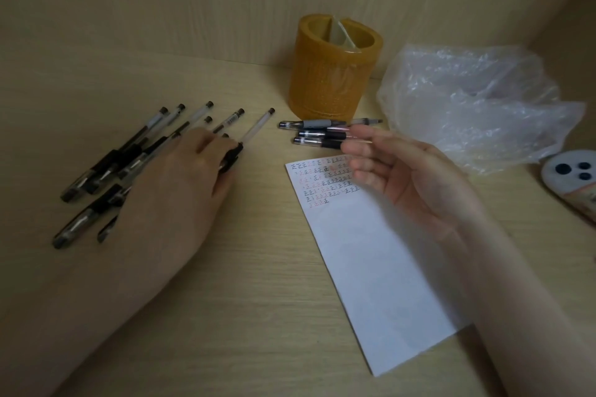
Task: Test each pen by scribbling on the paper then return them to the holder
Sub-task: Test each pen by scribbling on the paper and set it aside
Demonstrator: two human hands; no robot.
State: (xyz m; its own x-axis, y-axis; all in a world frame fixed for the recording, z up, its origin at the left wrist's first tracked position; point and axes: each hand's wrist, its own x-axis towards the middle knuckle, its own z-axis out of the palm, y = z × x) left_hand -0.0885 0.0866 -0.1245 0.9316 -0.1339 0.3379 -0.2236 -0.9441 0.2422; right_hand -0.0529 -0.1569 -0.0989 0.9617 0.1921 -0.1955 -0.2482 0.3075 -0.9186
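On the left of the counter (251,284), the left hand (180,184) lies palm-down over a spread of black pens (106,167), fingers curled onto one clear-barrelled pen (254,129); a closed grip cannot be confirmed. The right hand (403,177) hovers open and empty, blurred, above the paper (371,267), whose top carries rows of marks. Three more pens (319,134) lie just before the yellow holder (332,74). A crumpled plastic bag (477,100) sits right of it.
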